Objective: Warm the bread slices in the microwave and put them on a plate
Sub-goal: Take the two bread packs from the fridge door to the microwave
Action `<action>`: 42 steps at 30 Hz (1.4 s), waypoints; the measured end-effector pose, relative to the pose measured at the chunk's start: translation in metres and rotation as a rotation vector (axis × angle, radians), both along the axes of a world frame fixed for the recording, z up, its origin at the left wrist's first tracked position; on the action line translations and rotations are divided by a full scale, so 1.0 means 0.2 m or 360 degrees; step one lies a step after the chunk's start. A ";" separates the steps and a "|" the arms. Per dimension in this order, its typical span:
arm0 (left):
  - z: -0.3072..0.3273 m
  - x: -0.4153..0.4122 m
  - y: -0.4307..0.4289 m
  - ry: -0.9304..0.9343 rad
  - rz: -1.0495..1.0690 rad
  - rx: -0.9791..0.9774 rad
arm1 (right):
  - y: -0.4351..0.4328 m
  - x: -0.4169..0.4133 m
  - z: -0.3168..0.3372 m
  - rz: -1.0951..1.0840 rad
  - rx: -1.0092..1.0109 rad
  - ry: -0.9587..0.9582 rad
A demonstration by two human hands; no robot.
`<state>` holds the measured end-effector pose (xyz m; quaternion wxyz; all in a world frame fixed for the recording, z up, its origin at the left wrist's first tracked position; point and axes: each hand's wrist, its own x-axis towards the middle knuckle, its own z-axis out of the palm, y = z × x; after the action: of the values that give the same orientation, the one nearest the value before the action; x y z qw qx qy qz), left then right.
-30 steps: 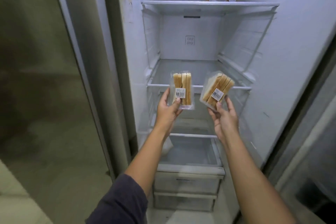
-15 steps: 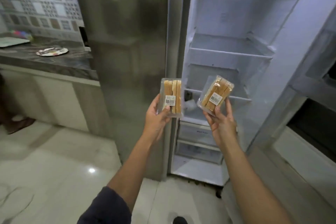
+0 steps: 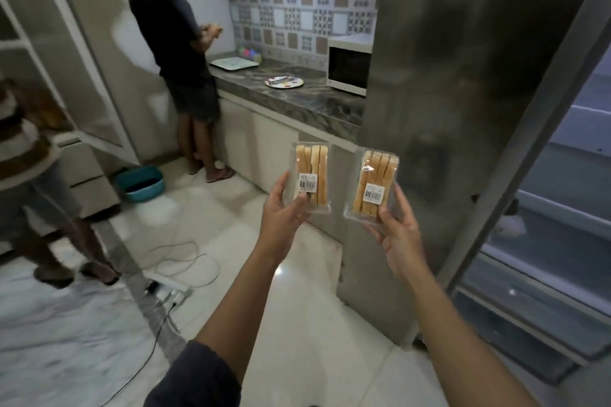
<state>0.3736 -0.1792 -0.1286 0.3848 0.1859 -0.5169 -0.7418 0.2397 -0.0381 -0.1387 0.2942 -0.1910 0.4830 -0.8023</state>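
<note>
My left hand [image 3: 285, 212] grips a clear plastic pack of bread slices [image 3: 312, 172] with a barcode label, held upright in front of me. My right hand [image 3: 396, 232] grips a second pack of bread slices [image 3: 373, 184], tilted slightly right. Both packs are at chest height, side by side and apart. A white microwave [image 3: 348, 69] with its door closed sits on the dark stone counter [image 3: 297, 94] beyond them. A patterned plate [image 3: 284, 82] lies on the counter left of the microwave.
The steel fridge side [image 3: 446, 92] stands at my right, its open compartment [image 3: 562, 208] further right. A person in dark clothes [image 3: 178, 53] stands at the counter's far end; another person [image 3: 29, 158] is at the left. Cables [image 3: 178, 261] and a teal tub [image 3: 143, 183] lie on the floor.
My view has swung left from the open fridge toward the counter and microwave. Both hands keep holding their bread packs, which came out of the fridge.
</note>
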 end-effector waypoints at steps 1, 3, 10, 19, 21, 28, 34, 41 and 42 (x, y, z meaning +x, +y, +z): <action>0.00 0.02 -0.08 -0.0007 0.0023 -0.0009 | -0.10 0.00 -0.01 0.0054 0.0004 0.0009; -0.01 0.04 -0.26 -0.0048 0.0088 -0.0015 | -0.31 -0.01 -0.01 0.0146 0.0013 0.0021; 0.06 -0.19 -0.99 -0.0055 0.0240 -0.0065 | -1.12 -0.29 0.04 0.0297 0.0011 0.0120; 0.14 -0.73 -1.86 0.0088 0.0371 0.0090 | -2.09 -0.84 0.10 0.0314 -0.0016 0.0050; 0.13 -0.86 -2.07 0.0090 0.0382 0.0111 | -2.31 -0.95 0.09 0.0272 -0.0023 -0.0005; 0.12 -1.34 -2.88 0.0139 0.0214 0.0119 | -3.03 -1.38 0.04 0.0127 -0.0069 -0.0038; 0.21 -1.90 -3.49 0.0110 -0.0105 0.0106 | -3.52 -1.81 0.12 -0.0082 -0.0110 0.0004; 0.28 -2.69 -3.80 0.0159 -0.0515 0.0205 | -3.68 -2.39 0.23 -0.0499 -0.0020 0.0068; 0.28 -2.81 -3.82 0.0150 -0.0545 0.0219 | -3.68 -2.49 0.24 -0.0565 -0.0033 0.0055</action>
<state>-0.1894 -0.9439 -0.0724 0.2631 0.0861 -0.4704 -0.8379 -0.2582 -0.7744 -0.0912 0.1377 -0.1196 0.5058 -0.8432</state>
